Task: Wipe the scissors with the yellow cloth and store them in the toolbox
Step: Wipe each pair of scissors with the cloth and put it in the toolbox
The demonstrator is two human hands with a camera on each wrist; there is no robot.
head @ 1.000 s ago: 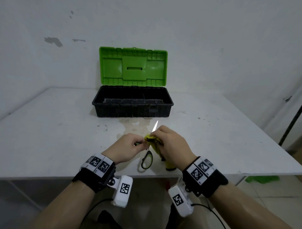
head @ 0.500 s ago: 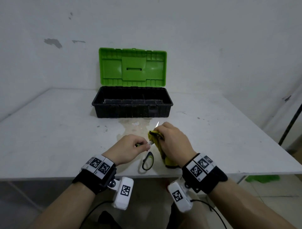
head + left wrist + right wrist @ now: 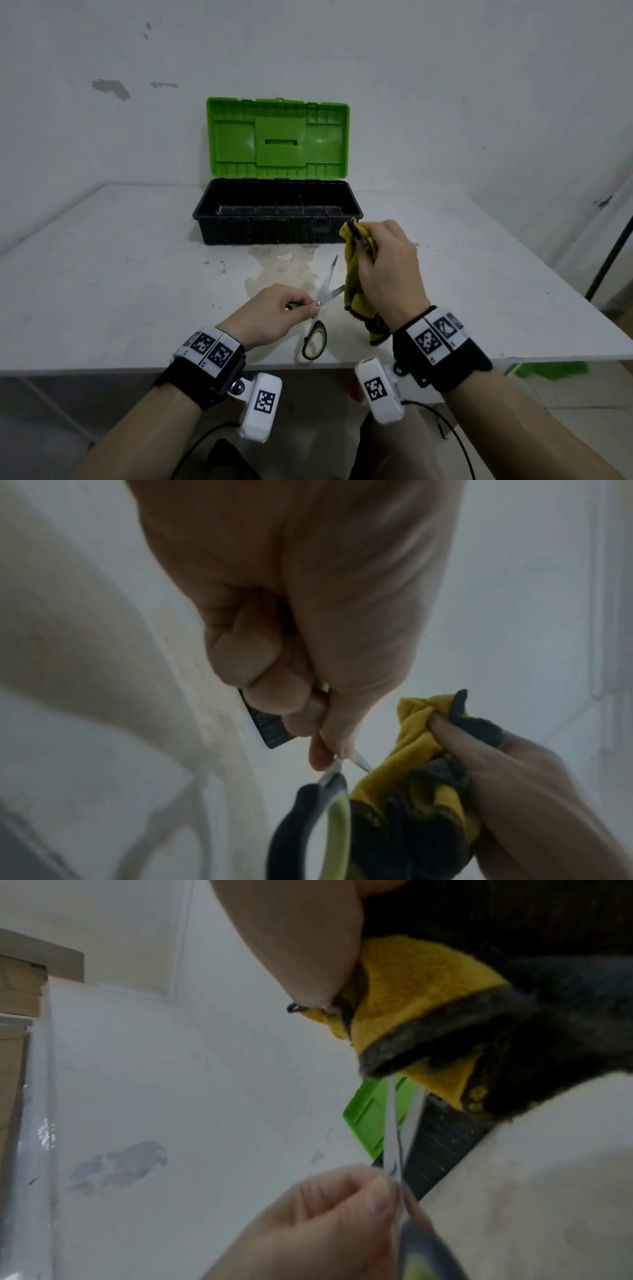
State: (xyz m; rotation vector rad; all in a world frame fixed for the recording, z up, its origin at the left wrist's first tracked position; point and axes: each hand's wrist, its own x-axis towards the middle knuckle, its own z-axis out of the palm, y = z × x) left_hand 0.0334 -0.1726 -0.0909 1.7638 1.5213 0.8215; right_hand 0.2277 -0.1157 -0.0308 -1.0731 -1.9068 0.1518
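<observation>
Since the earlier frame, right hand had lifted the crumpled yellow cloth clear of the blades, fingers curled round it; left hand pinched the steel, green-and-black-handled scissors at the pivot, blades parted, short of the open green-lidded black toolbox

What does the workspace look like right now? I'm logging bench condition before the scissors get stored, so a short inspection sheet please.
Surface: white table, stained patch before the toolbox.
Job's things: scissors blades apart; yellow cloth dirty; toolbox open, green lid up.
Clutter: nothing seen.
Hands: left hand pinches the scissors near the pivot; right hand grips the cloth.
Cables: black leads from wrist cameras.
Surroundings: scuffed white wall; something green on the floor.
</observation>
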